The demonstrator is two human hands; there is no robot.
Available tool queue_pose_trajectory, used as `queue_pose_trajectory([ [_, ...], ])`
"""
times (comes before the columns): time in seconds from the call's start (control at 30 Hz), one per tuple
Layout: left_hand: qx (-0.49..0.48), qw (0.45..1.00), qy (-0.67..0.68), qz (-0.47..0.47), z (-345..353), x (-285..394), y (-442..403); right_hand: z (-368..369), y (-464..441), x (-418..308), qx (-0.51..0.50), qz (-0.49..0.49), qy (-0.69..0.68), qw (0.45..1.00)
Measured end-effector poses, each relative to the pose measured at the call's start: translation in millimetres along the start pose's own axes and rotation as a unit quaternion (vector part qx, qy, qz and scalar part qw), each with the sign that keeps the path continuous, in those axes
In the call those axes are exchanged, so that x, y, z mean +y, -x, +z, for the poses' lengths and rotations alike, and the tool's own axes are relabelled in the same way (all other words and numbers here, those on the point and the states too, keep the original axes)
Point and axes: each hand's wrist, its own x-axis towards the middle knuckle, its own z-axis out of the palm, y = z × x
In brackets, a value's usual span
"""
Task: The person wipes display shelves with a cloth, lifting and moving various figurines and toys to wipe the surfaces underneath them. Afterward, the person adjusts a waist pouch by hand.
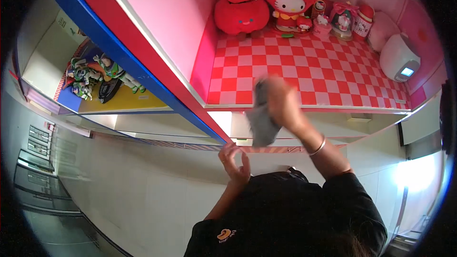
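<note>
My right hand (281,102), blurred by motion, grips a grey cloth (264,123) that hangs down from it. Both are at the front edge of a shelf covered in a red and pink checkered sheet (304,74). Low in front of the shelving, my left hand (234,163) has its thumb and curved fingers apart and holds nothing. Its fingertips are close to the foot of the blue and red upright panel (157,78); whether they touch it I cannot tell.
Along the checkered shelf's back stand a red apple-shaped plush (242,14), a red-hooded cat plush (288,7) and several small figures. A white device with a lit screen (400,59) sits at right. Toy figures (112,69) fill the left shelf.
</note>
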Motion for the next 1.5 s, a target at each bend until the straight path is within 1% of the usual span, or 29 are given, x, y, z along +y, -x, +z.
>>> queue_pose_trajectory([
  [0.03, -0.07, 0.997, 0.035, -0.028, -1.0, 2.7, 10.4, -15.9, -8.7, 9.1, 0.06, 0.01, 0.043, 0.997],
  [0.07, -0.14, 0.986, 0.071, -0.056, -2.0, 6.0, 18.8, -35.6, -22.9, 1.3, 0.094, 0.11, 0.027, 0.989],
  [0.1, -0.271, 0.951, 0.092, -0.115, -4.3, 9.5, 24.7, -47.3, -33.5, 5.6, 0.111, 0.109, 0.015, 0.988],
  [0.13, -0.395, 0.896, 0.109, -0.173, -6.8, 12.8, 29.8, -55.9, -42.1, 13.4, 0.127, 0.109, 0.003, 0.986],
  [0.17, -0.397, 0.895, 0.109, -0.173, -8.5, 17.6, 33.7, -58.4, -45.2, 28.0, 0.128, 0.111, 0.004, 0.986],
  [0.2, -0.486, 0.835, 0.162, -0.199, -9.9, 22.8, 35.5, -57.3, -46.5, 44.5, 0.053, 0.022, 0.149, 0.987],
  [0.23, -0.567, 0.764, 0.212, -0.223, -10.5, 26.4, 37.0, -57.6, -45.1, 56.0, -0.024, -0.069, 0.289, 0.955],
  [0.3, -0.589, 0.753, 0.216, -0.2, -8.6, 21.2, 44.0, -69.1, -32.8, 36.5, -0.029, -0.12, 0.298, 0.947],
  [0.33, -0.607, 0.742, 0.22, -0.181, -6.7, 16.3, 49.6, -78.4, -25.0, 21.7, -0.034, -0.125, 0.253, 0.959],
  [0.4, -0.644, 0.717, 0.227, -0.143, -6.4, 10.3, 56.1, -93.7, 17.5, 10.8, -0.091, -0.115, 0.145, 0.979],
  [0.43, -0.644, 0.716, 0.226, -0.143, -5.6, 11.1, 53.3, -102.7, 42.9, 0.6, -0.163, -0.083, 0.11, 0.977],
  [0.47, -0.663, 0.701, 0.221, -0.144, -4.0, 13.6, 47.7, -108.2, 70.6, 4.1, -0.247, -0.079, 0.057, 0.964],
  [0.53, -0.697, 0.669, 0.212, -0.143, 2.1, 20.7, 35.3, -120.0, 131.0, 8.4, -0.355, -0.028, 0.016, 0.934],
  [0.57, -0.713, 0.654, 0.207, -0.143, 5.0, 23.3, 30.8, -125.3, 187.0, 28.2, -0.395, 0.075, 0.009, 0.916],
  [0.63, -0.71, 0.653, 0.217, -0.15, 11.6, 27.1, 25.6, -155.0, 254.5, 39.0, -0.554, 0.195, 0.009, 0.809],
  [0.67, -0.71, 0.648, 0.229, -0.157, 14.9, 29.7, 24.9, -167.6, 272.4, 35.3, -0.559, 0.257, -0.075, 0.785],
  [0.73, -0.712, 0.633, 0.254, -0.171, 21.8, 35.1, 26.0, -183.0, 290.8, 24.7, -0.559, 0.326, -0.137, 0.75],
  [0.77, -0.714, 0.629, 0.255, -0.173, 24.5, 38.5, 28.2, -185.9, 296.4, 25.0, -0.558, 0.33, -0.139, 0.749],
  [0.9, -0.73, 0.638, 0.204, -0.133, 37.4, 50.1, 31.6, -193.5, 310.3, 37.1, -0.599, 0.338, -0.188, 0.701],
  [0.93, -0.729, 0.64, 0.204, -0.133, 36.6, 51.0, 30.4, -192.9, 308.1, 37.9, -0.6, 0.336, -0.187, 0.701],
  [1.07, -0.759, 0.59, 0.187, -0.204, 25.6, 49.6, 23.5, -185.5, 300.7, 33.7, -0.559, 0.326, -0.167, 0.744],
  [1.1, -0.758, 0.59, 0.188, -0.205, 21.0, 48.7, 21.9, -183.3, 303.3, 34.0, -0.56, 0.326, -0.167, 0.743],
  [1.23, -0.701, 0.661, 0.206, -0.171, -10.3, 42.5, 24.6, -161.6, 326.9, 39.1, -0.466, 0.243, -0.135, 0.84],
  [1.27, -0.687, 0.683, 0.186, -0.165, -18.6, 36.5, 38.3, -159.5, 320.3, 38.7, -0.468, 0.241, -0.135, 0.839],
  [1.3, -0.672, 0.704, 0.166, -0.161, -27.7, 31.3, 53.7, -157.0, 313.1, 37.9, -0.489, 0.217, -0.091, 0.84],
  [1.33, -0.671, 0.704, 0.167, -0.164, -37.5, 35.7, 55.7, -153.3, 302.2, 35.1, -0.509, 0.192, -0.049, 0.838],
  [1.4, -0.611, 0.761, 0.123, -0.179, -57.8, 47.9, 54.6, -141.8, 278.9, 33.9, -0.545, 0.138, 0.036, 0.826],
  [1.47, -0.61, 0.757, 0.076, -0.221, -79.4, 42.6, 72.7, -123.1, 260.9, 38.1, -0.54, 0.045, 0.04, 0.84],
  [1.5, -0.611, 0.755, 0.078, -0.224, -94.0, 43.5, 81.0, -112.8, 244.7, 34.8, -0.542, 0.048, 0.038, 0.838],
])
